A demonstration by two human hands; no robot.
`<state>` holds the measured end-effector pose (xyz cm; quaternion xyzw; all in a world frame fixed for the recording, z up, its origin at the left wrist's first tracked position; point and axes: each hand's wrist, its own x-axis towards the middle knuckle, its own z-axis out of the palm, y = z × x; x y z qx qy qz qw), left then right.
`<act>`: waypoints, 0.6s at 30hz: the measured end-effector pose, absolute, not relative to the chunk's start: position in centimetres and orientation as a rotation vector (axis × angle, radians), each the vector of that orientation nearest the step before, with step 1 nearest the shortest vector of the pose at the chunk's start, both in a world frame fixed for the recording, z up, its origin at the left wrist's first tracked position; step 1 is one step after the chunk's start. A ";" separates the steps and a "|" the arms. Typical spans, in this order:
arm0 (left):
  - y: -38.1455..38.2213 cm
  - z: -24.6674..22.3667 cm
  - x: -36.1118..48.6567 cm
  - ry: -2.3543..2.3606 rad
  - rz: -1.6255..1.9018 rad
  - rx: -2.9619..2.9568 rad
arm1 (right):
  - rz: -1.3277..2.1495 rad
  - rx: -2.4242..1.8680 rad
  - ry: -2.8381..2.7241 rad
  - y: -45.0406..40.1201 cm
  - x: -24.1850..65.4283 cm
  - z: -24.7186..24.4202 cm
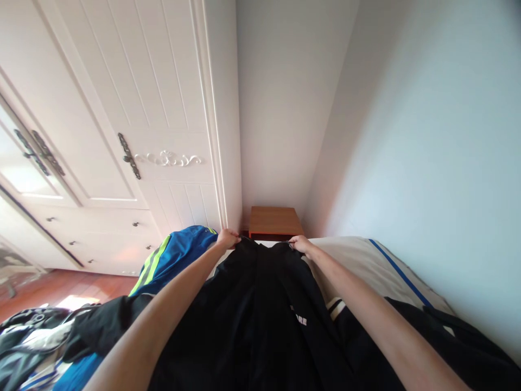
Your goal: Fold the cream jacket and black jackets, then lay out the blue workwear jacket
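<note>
A black jacket (236, 315) with white lettering on one side is spread out in front of me, its collar end away from me. My left hand (228, 238) is closed on the far left corner of its top edge. On the opposite corner, my right hand (300, 244) pinches the same edge, so the cloth stretches between them. Both forearms reach over the jacket and cover parts of it. Beyond my left forearm lies a blue garment (179, 255) with yellow-green and grey stripes.
The jacket lies over a bed with a pale cover (345, 255) edged by a blue stripe. A wooden nightstand (274, 220) stands beyond it. To the left rise white wardrobe doors (171, 98); at lower left is a pile of clothes (36, 339). A pale wall (439, 152) bounds the right.
</note>
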<state>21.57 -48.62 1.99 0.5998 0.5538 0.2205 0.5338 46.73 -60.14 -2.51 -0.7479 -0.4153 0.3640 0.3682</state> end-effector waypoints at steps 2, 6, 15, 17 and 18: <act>-48.0 0.4 21.3 1.364 0.391 1.389 | 0.872 -1.968 -1.102 -59.3 47.4 -4.2; -48.0 -0.5 18.9 1.251 0.130 1.283 | 0.784 -1.986 -1.155 -58.7 49.1 -5.9; -51.2 0.9 16.3 0.780 0.127 1.050 | 0.961 -1.828 -0.984 -60.5 49.7 -7.2; -51.6 1.5 16.2 0.732 0.079 1.033 | 1.031 -1.774 -0.962 -61.8 49.9 -6.4; -51.8 1.8 16.2 0.724 0.061 1.050 | 1.050 -1.748 -0.959 -62.6 49.9 -6.0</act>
